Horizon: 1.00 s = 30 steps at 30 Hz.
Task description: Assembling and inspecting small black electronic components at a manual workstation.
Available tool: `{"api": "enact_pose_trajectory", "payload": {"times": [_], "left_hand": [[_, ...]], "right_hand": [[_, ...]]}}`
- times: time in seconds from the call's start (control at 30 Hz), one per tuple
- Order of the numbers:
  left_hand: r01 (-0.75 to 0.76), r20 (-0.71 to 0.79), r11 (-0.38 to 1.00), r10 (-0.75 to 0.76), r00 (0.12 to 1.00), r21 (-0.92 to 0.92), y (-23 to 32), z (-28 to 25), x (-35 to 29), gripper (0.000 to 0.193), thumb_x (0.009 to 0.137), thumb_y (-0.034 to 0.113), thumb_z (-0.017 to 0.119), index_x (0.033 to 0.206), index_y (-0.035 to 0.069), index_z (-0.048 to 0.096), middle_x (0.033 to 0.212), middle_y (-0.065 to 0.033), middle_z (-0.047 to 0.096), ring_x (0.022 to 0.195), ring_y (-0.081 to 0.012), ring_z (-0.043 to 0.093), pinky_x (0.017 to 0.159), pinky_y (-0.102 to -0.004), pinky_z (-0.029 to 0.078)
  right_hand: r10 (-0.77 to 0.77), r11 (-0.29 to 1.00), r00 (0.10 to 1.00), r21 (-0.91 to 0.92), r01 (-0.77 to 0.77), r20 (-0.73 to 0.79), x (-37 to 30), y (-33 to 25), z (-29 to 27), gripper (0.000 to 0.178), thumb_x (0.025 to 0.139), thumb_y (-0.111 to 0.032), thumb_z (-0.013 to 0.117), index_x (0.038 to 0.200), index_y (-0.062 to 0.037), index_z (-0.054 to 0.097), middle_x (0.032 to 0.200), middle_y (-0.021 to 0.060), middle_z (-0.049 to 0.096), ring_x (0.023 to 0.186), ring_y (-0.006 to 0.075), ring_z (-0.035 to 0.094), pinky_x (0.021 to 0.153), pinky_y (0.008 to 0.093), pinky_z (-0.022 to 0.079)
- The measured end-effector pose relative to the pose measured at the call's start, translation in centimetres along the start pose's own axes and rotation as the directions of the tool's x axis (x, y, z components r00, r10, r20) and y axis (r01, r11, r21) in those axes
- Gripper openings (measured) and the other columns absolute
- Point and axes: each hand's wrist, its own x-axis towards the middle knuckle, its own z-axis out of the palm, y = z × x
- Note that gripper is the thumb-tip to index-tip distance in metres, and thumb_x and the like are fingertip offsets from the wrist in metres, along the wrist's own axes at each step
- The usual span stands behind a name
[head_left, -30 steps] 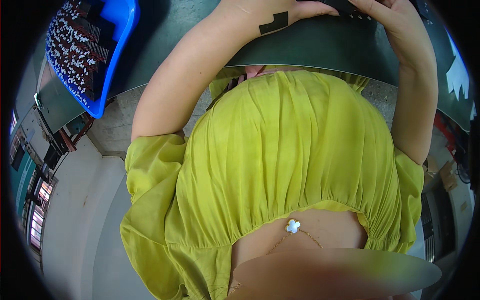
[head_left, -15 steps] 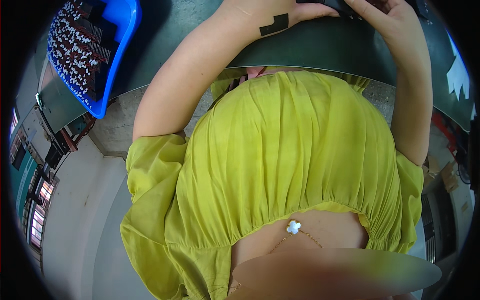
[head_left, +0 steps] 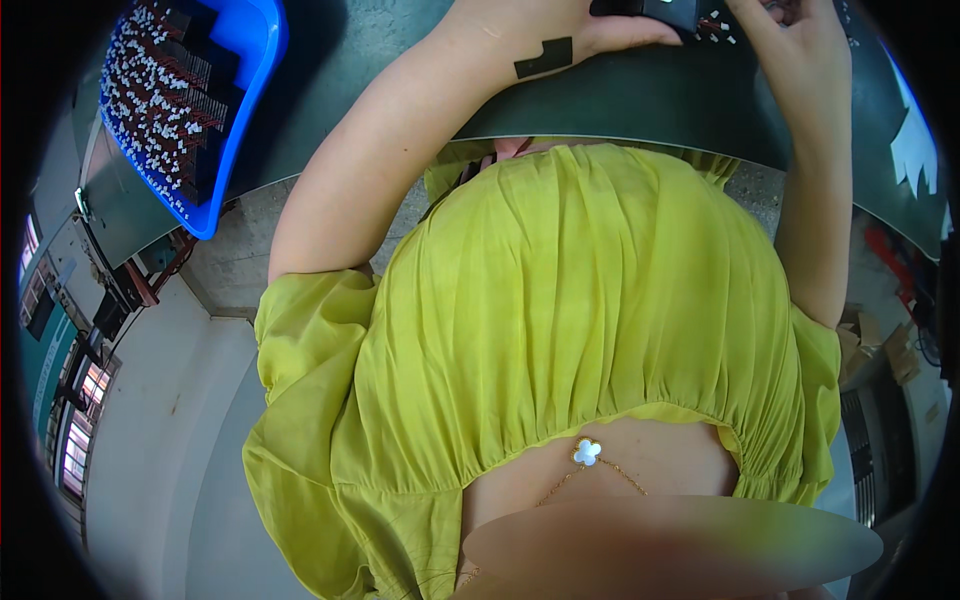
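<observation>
At the top edge my left hand [head_left: 612, 30] grips a black block-shaped part [head_left: 672, 10], its thumb stretched along the near side. The other fingers are cut off or hidden. Small white-tipped pieces [head_left: 716, 27] with dark leads show at the part's right end, between my two hands. Just right of these is my right hand [head_left: 793, 30], its thumb pointing up and its fingers curled. The frame's edge cuts off its fingertips, so what they hold, if anything, is not visible. A black patch [head_left: 544, 59] lies on my left wrist.
On the left, a blue bin [head_left: 237, 130] holds many dark red wire pieces with white ends [head_left: 150, 110] and black parts. The dark green table [head_left: 640, 95] ends in front of my body. White, jagged-edged material [head_left: 913, 150] lies at the far right.
The black part shows more now, and the white-tipped pieces have come into view at its right end. My right thumb has moved slightly right, away from the part. My left hand has barely shifted.
</observation>
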Motion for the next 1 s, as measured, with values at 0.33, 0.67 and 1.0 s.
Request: {"api": "enact_pose_trajectory", "payload": {"times": [0.33, 0.67, 1.0], "left_hand": [[0.012, -0.021, 1.0, -0.012, 1.0, 0.017, 0.2, 0.1, -0.3, 0.038, 0.075, 0.023, 0.088, 0.106, 0.01, 0.071, 0.115, -0.0143, 0.072, 0.119, -0.0404, 0.062, 0.112, -0.0514, 0.042], [0.135, -0.025, 0.972, -0.142, 0.99, -0.194, 0.1, -0.2, -0.8, 0.042, 0.084, 0.016, 0.083, 0.123, 0.007, 0.068, 0.124, -0.0165, 0.069, 0.116, -0.0388, 0.063, 0.1, -0.0435, 0.051], [0.134, -0.231, 0.868, -0.272, 0.934, -0.477, -0.9, 0.3, -1.2, 0.072, 0.092, -0.011, 0.062, 0.158, 0.005, 0.038, 0.15, -0.0127, 0.051, 0.137, -0.0194, 0.051, 0.11, -0.0301, 0.041]], "right_hand": [[-0.33, 0.92, 0.917, -0.143, 0.366, 0.224, -1.4, -0.7, -0.5, 0.023, 0.077, -0.004, 0.081, 0.092, -0.0017, 0.065, 0.09, 0.0134, 0.062, 0.087, 0.0324, 0.06, 0.075, 0.0384, 0.048], [-0.044, 0.977, 0.998, -0.212, 0.034, -0.046, -0.4, 8.5, -10.3, 0.016, 0.093, -0.007, 0.076, 0.108, -0.0015, 0.073, 0.098, 0.001, 0.071, 0.085, 0.0088, 0.063, 0.079, 0.0223, 0.05], [-0.186, 0.936, 0.964, -0.334, 0.115, -0.19, -0.4, 7.1, -7.8, 0.019, 0.095, -0.006, 0.074, 0.113, -0.001, 0.074, 0.102, 0.0052, 0.074, 0.092, 0.0103, 0.067, 0.085, 0.0243, 0.052]]}}
